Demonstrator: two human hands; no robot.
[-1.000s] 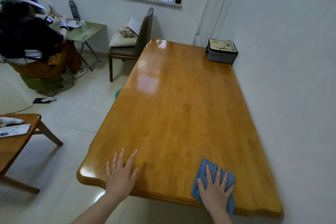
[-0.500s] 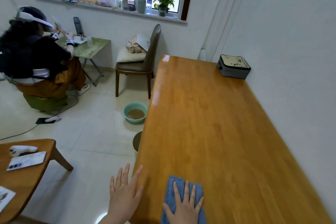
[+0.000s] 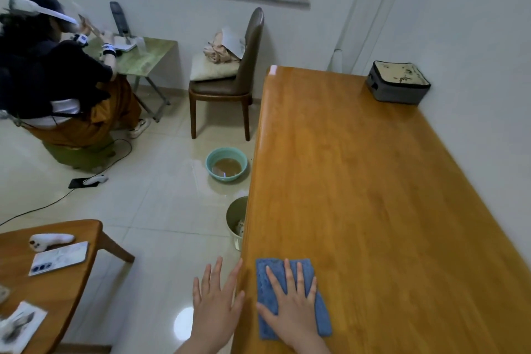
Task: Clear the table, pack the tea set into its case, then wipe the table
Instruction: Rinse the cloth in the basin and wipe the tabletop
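A blue cloth [image 3: 268, 290] lies flat on the long wooden table [image 3: 359, 195] near its left front edge. My right hand [image 3: 293, 307] presses flat on the cloth with fingers spread. My left hand [image 3: 215, 304] is open, palm down, just off the table's left edge, its fingers touching the rim. The grey tea set case [image 3: 398, 82] stands closed at the far right corner of the table, against the wall.
On the floor left of the table are a teal basin [image 3: 227, 164] with brown liquid and a green bin [image 3: 237, 221]. A chair [image 3: 230, 80] stands beyond. A low wooden table [image 3: 43, 273] holds a phone and controller. A person [image 3: 51, 80] sits at far left.
My right hand has slid the blue cloth leftwards across the front of the table, from its right side to its left edge. My left hand has come off the tabletop to the rim.
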